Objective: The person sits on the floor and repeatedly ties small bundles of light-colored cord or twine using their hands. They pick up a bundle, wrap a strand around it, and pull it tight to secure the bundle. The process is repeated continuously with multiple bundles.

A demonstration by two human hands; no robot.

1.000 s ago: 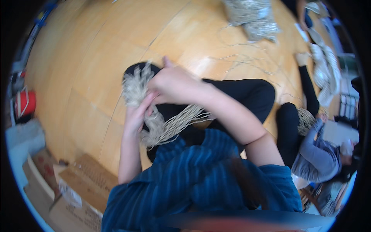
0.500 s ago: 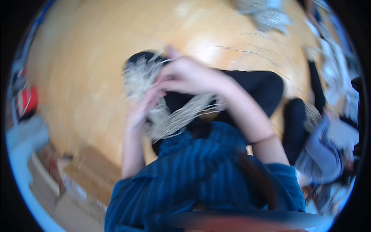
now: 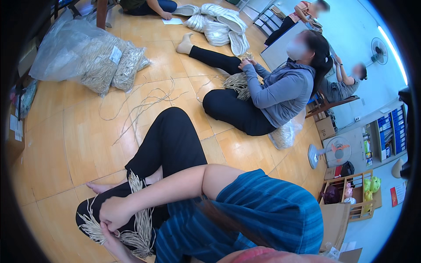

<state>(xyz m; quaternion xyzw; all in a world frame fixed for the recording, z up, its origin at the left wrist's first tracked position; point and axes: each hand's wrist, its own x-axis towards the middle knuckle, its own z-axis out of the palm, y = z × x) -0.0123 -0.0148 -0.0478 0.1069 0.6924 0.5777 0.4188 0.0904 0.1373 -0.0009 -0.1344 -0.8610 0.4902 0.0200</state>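
Observation:
A bundle of beige cord [image 3: 142, 219] lies bent across my lap, its loose ends fanned out over my dark-trousered knee. My right hand [image 3: 116, 212] is closed over the bundle near the frayed ends, its fingers curled down and partly hidden. Just below it, my left hand [image 3: 113, 243] pinches the same bundle, thumb up against the right hand. Which strands each hand grips is too small to tell.
Loose cords [image 3: 144, 109] lie on the tiled floor beyond my knees. Clear plastic bags of cord [image 3: 105, 61] stand at the far left. A masked co-worker [image 3: 280, 87] sits ahead with a similar bundle. White coils [image 3: 219, 26] lie behind; a fan [image 3: 337, 151] stands at right.
My view has swung to the right, bringing the co-worker and the room into sight. My hands and the cord bundle now appear at lower left, still together.

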